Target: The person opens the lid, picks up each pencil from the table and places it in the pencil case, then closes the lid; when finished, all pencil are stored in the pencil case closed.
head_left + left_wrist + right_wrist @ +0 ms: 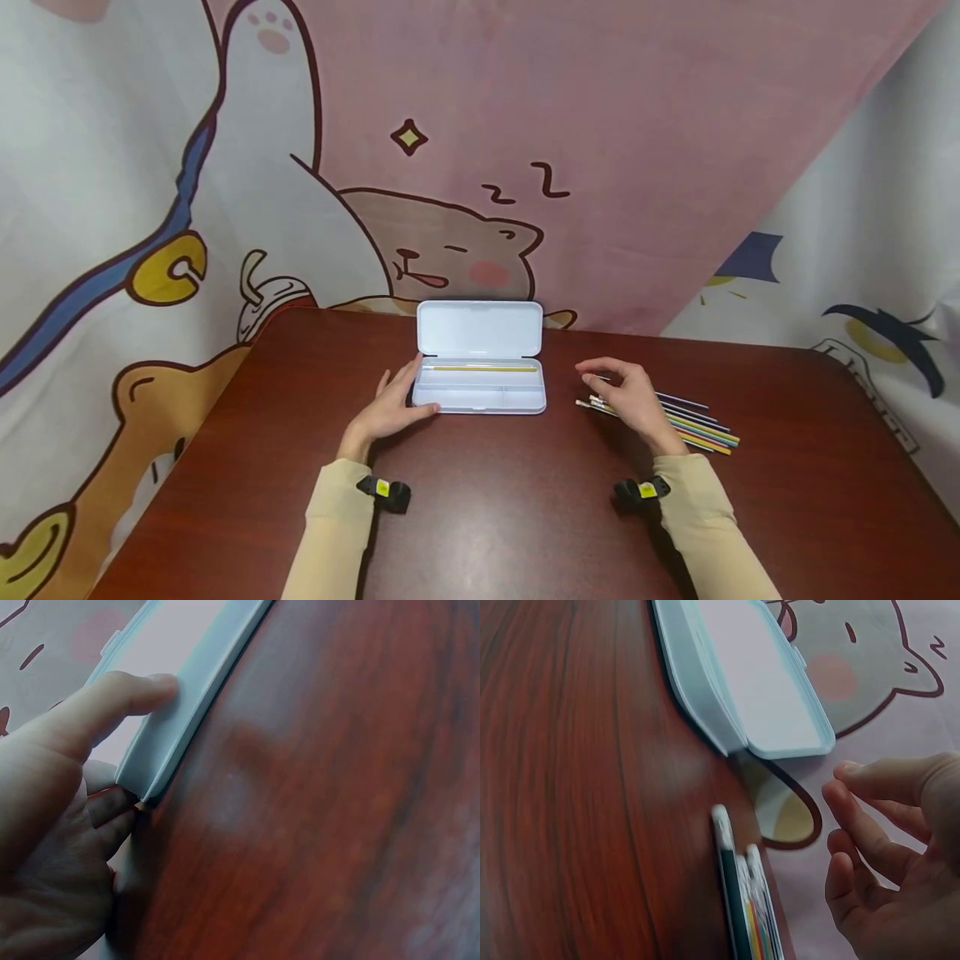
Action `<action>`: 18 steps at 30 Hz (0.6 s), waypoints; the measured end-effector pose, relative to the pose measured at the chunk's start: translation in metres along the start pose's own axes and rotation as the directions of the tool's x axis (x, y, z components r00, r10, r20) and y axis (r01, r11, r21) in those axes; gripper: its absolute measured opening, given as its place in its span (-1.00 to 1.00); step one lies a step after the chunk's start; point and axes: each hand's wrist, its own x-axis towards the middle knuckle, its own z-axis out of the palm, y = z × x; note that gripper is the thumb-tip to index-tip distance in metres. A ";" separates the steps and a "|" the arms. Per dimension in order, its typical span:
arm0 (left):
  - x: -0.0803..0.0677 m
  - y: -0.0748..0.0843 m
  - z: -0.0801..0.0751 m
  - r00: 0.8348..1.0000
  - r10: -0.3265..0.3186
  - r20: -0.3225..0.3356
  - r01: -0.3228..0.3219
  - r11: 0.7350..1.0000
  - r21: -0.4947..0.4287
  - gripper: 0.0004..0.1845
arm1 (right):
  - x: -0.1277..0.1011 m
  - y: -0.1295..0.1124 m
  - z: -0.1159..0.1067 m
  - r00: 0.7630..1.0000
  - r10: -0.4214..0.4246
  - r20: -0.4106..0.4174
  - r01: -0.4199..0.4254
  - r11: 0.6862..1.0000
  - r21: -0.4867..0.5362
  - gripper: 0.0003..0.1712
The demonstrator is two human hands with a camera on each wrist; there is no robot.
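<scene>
A white pencil case (480, 398) lies with its lid (480, 328) raised on the table. One yellow pencil (483, 369) lies in its rear compartment. My left hand (390, 408) grips the case's left end; in the left wrist view the thumb (154, 694) lies over the rim and other fingers bend round the corner. To the right of the case is a loose bundle of pencils (693, 425) in several colours. Over their near-left ends hovers my right hand (633, 400), fingers loosely bent. In the right wrist view its fingertips (840, 791) hold nothing.
The dark red-brown wooden table (495, 508) has a glossy top. Behind it hangs a cloth (600, 100) printed with cartoon animals, close to the case's raised lid. Both wrists carry black straps.
</scene>
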 end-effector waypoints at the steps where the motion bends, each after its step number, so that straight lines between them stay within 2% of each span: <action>1: 0.000 0.000 0.000 1.000 0.002 -0.003 -0.002 1.000 0.003 0.01 | -0.001 0.001 -0.004 1.000 0.000 0.001 0.000 1.000 -0.006 -0.80; 7: -0.001 -0.001 -0.001 1.000 0.018 -0.006 -0.018 1.000 0.004 0.00 | -0.009 0.006 -0.024 1.000 0.024 0.013 -0.023 0.998 -0.064 -0.76; 18: 0.000 -0.001 0.000 1.000 -0.001 0.000 0.001 1.000 -0.002 0.01 | -0.018 0.014 -0.058 1.000 0.027 -0.007 -0.027 0.980 -0.196 -0.76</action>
